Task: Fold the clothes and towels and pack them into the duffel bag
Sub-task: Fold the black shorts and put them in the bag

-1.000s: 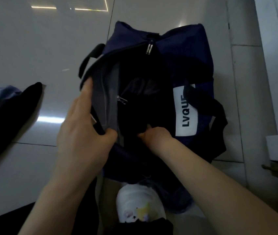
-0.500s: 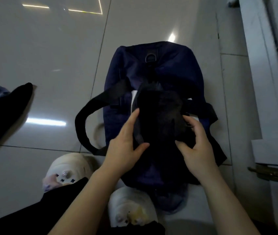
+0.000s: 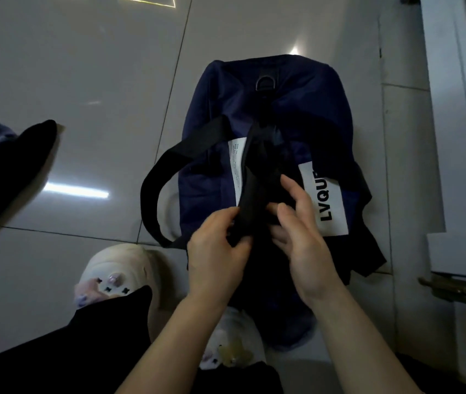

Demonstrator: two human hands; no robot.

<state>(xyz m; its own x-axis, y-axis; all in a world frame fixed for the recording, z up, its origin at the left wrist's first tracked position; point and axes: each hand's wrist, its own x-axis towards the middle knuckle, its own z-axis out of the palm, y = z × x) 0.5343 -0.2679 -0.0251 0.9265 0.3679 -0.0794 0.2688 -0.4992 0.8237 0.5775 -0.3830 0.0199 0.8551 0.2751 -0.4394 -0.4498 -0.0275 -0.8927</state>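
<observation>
- The bag (image 3: 277,115) is soft navy cloth with no frame. My guess is that it will sag and fold where it is lifted, and that its weight depends on what is packed inside, which cannot be seen.
- The black handles are flat webbing and look limp but strong. They are probably the best hold, taken both together over the middle so the load hangs level.
- The metal ring (image 3: 266,82) at the far end is a second hold, likely meant for a shoulder strap. Pulling there alone would probably tip the bag.
- The bag lies on the glossy tiled floor (image 3: 84,81), lengthwise away from the person, just ahead of two pale slippers (image 3: 112,274).
- Its top seems drawn together. Whether the zip is fully closed cannot be told under the straps.
- A white label (image 3: 325,200) with black letters sits on the right side, and a narrower white tag (image 3: 236,172) shows on the left.
- One handle (image 3: 163,189) loops out loose to the left over the floor.
- The left hand (image 3: 214,251) pinches the black strap (image 3: 251,189) at the bag's middle.
- The right hand (image 3: 300,231) has its fingers curled against the same strap from the other side. A firm grip cannot be told.
- Dark cloth (image 3: 4,172) lies on the floor well apart to the left.
</observation>
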